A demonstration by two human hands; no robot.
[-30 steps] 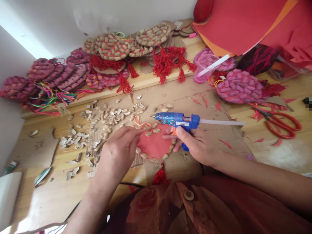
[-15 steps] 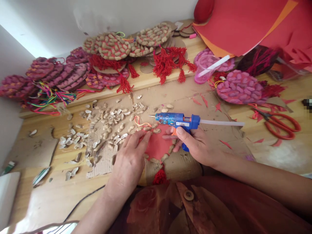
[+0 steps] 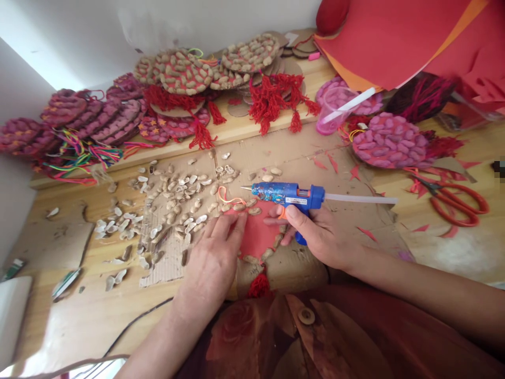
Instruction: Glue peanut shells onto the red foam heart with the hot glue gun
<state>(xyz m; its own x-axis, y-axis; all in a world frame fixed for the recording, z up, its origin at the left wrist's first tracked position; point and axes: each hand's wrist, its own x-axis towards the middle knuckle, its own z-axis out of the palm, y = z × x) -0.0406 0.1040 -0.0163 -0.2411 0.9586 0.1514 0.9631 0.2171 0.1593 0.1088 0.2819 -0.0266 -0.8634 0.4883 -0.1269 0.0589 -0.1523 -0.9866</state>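
Grasping the blue hot-glue gun [image 3: 276, 193] by its handle in the right hand [image 3: 319, 234], with the thumb over the upper handle and the fingers loosely curled near the orange trigger [image 3: 281, 212]. Down at the upper-left part of the red disc [image 3: 258, 237] with the left hand [image 3: 213, 258], fingers close together; impossible to tell about any peanut pinched beneath.

Aiming the metal nozzle [image 3: 246, 188] left, just past the left fingertips: at risk of a burn, to judge by that closeness, on any dip of the right wrist or lift of the left hand. Liable, on an early squeeze of the trigger, to drip glue onto the orange cord loop [image 3: 222, 198] near the tip.

As for the red disc, to be found on the cardboard sheet [image 3: 260, 145], between both hands and partly hidden by the left, with peanuts [image 3: 268, 253] along the visible rim. Likely to twist under a sideways push, for want of any visible fixing.

Behind the gun, a long glue stick [image 3: 363, 198]: if bumped, enough to swing the nozzle. Farther left, loose peanuts [image 3: 171, 205] and split shells [image 3: 124, 223]: easy to drag into wet glue with a careless forearm. Near the left wrist, a black cable [image 3: 138, 318]: prone to snagging.
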